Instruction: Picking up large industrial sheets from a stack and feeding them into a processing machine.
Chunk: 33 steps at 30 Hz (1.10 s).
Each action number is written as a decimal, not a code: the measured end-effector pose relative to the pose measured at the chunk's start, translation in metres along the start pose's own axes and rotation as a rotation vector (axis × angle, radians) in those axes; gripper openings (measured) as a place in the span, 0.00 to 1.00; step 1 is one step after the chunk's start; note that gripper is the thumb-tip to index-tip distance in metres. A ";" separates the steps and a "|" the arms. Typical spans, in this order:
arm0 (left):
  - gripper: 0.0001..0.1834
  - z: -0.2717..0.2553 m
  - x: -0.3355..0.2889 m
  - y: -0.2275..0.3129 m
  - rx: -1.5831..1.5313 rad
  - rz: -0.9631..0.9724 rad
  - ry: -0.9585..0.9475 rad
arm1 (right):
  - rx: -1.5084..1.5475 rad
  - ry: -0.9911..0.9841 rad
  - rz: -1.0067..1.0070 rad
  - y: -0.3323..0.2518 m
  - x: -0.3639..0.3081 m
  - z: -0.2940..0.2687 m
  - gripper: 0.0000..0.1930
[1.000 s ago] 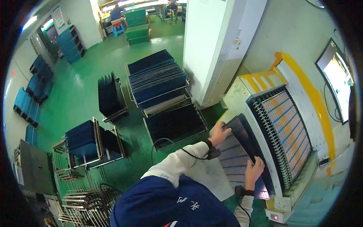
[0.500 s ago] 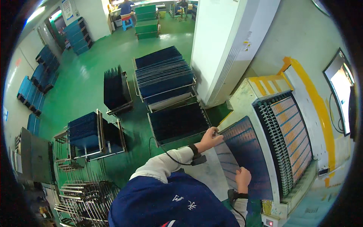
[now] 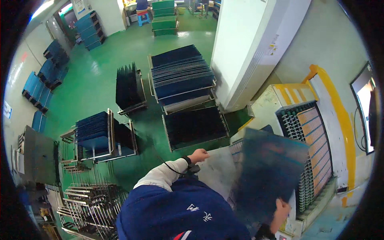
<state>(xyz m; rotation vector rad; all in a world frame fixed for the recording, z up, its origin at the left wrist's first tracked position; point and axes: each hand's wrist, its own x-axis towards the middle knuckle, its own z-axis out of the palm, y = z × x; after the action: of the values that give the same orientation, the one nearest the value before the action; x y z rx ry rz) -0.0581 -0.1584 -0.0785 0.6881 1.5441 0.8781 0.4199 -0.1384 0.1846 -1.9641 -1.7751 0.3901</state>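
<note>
My right hand (image 3: 281, 212) grips the lower right edge of a dark blue panel (image 3: 266, 176), a thin rectangular board like a circuit board panel. The board is tilted, blurred by motion, and partly covers the roller conveyor (image 3: 299, 160) on the right. My left hand (image 3: 199, 155) is off the board, left of it, above the pale worktop (image 3: 218, 166). Its fingers are drawn together with nothing seen in them. Behind the raised board, part of a striped panel (image 3: 237, 148) shows on the worktop. Another copper-striped panel (image 3: 316, 138) lies on the conveyor beyond the rollers.
Racks of upright dark panels (image 3: 182, 76) stand on the green floor, one rack (image 3: 196, 126) close to the worktop. Bare metal racks (image 3: 92, 204) are heaped at lower left. A white pillar (image 3: 256, 52) rises beyond the machine. A monitor (image 3: 364, 108) hangs at far right.
The dark blue panel has been lifted and tilted, with my right hand moving down and right. My left hand has let go of its upper edge and moved left. The view has shifted slightly.
</note>
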 end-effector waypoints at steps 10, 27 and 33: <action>0.19 -0.001 0.015 -0.055 0.085 -0.122 0.058 | 0.702 0.415 0.533 -0.006 -0.073 -0.037 0.21; 0.17 -0.004 0.026 -0.050 0.140 -0.137 0.057 | 1.688 0.124 0.433 -0.054 -0.084 0.036 0.04; 0.17 -0.004 0.021 -0.044 0.140 -0.156 0.044 | 1.761 0.100 0.430 -0.041 -0.065 0.047 0.04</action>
<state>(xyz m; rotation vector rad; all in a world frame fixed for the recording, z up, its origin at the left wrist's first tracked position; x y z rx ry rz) -0.0631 -0.1652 -0.1264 0.6418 1.6864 0.6766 0.3535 -0.1936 0.1594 -0.8723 -0.3253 1.3262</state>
